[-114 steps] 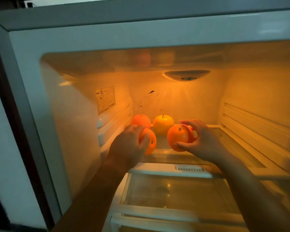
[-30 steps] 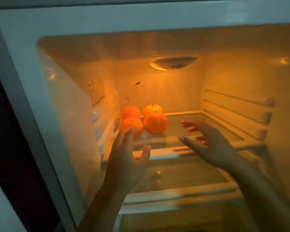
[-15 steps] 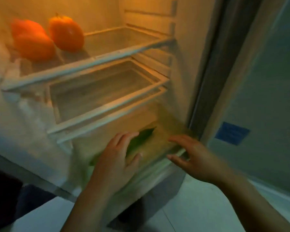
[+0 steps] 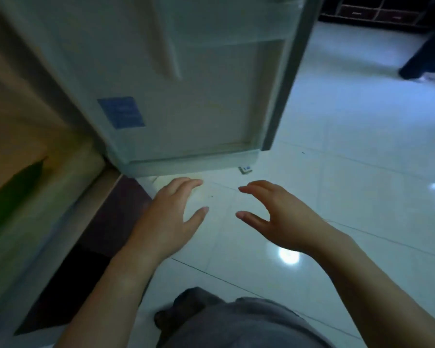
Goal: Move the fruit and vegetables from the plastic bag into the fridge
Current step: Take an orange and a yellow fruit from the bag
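Two hands [image 4: 170,217], one fridge door [image 4: 186,79]

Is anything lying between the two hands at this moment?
No. In the head view the gap between the left hand and right hand shows only bare white floor tile; both hands are open and empty.

A glossy white tiled floor [image 4: 349,187] fills the right and centre of the frame. A small pale blue-marked scrap [image 4: 244,169] lies on it at centre, just below the open white fridge door [image 4: 186,96].
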A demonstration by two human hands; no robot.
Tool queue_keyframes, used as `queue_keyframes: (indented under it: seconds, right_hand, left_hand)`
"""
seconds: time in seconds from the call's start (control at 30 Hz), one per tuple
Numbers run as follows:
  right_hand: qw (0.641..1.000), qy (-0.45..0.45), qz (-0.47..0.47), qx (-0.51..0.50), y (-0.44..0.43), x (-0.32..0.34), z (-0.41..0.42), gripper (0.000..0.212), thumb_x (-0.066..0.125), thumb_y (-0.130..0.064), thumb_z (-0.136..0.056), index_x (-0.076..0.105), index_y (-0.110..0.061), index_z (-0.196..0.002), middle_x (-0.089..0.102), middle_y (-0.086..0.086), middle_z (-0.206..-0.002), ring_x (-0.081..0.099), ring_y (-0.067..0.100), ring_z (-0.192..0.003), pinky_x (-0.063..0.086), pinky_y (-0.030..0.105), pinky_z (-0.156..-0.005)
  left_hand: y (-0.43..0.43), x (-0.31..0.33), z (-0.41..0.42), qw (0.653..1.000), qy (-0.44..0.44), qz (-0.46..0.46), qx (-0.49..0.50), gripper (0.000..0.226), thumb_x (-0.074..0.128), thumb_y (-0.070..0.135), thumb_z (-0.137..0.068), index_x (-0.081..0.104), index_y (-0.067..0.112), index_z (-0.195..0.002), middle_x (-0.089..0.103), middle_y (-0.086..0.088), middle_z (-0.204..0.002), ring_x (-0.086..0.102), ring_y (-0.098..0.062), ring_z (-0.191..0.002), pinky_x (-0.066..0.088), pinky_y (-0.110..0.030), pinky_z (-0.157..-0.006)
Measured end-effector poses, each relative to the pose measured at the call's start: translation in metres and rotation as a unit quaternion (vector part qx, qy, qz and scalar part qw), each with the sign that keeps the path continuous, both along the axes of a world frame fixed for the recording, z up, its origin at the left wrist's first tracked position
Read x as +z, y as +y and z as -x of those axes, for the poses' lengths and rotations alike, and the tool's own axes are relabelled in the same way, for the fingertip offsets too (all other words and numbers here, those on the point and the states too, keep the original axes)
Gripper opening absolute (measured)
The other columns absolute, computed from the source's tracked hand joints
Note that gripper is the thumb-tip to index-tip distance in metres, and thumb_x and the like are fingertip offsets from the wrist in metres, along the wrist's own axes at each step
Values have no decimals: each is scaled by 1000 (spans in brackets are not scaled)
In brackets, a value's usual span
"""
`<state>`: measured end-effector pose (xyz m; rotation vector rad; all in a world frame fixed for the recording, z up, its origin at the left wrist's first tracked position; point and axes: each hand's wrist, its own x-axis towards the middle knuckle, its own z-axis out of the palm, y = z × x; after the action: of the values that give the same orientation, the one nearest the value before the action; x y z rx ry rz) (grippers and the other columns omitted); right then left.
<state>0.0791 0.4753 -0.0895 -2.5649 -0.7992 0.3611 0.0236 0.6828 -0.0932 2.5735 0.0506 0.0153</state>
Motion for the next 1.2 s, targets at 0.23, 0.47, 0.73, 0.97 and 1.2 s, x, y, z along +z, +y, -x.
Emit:
queue_keyframes:
  seconds: [0.23,0.47,0.73,0.97,1.2]
  right_hand:
    - [990,23,17,-140,-180,-1,28,56,43,-57,-87,37,-33,-137,37,-13,-142,40,7,-124,36,21,-96]
    - [968,74,15,-239,-271,-20,17,54,45,-54,-88,39,-31,-136,37,-13,-142,46,8,-115,37,18,-89]
    - [982,78,-4,-174,-277,-39,-120,51,46,-52,-89,45,-26,-132,44,-9,-136,44,11,-122,39,26,-97]
    - [982,89,22,-163,-308,-28,-261,51,45,-52,-90,42,-27,-134,43,-12,-136,45,8,-119,38,22,-95]
    - [988,104,25,-114,-297,-39,-384,50,44,-52,-90,42,-27,-134,42,-12,-138,47,2,-94,35,19,-85]
  left_hand:
    - [-186,-23,-47,978,76,-6,-193,53,50,49,-88,34,33,-136,35,14,-142,36,-7,-127,37,-29,-103]
    - [-264,-34,-93,956,119,-36,-265,54,49,50,-88,33,33,-137,34,14,-142,38,-7,-126,38,-26,-100]
    - [-279,-52,-198,968,125,-42,-212,50,53,47,-86,39,32,-133,39,13,-139,41,-9,-124,39,-28,-99]
    - [-298,-50,-334,960,178,-68,-207,59,49,49,-88,29,30,-140,34,8,-146,36,-13,-130,36,-32,-105]
    - [-284,-42,-417,972,187,-24,-142,58,47,51,-88,28,32,-140,32,11,-146,36,-9,-129,37,-32,-105]
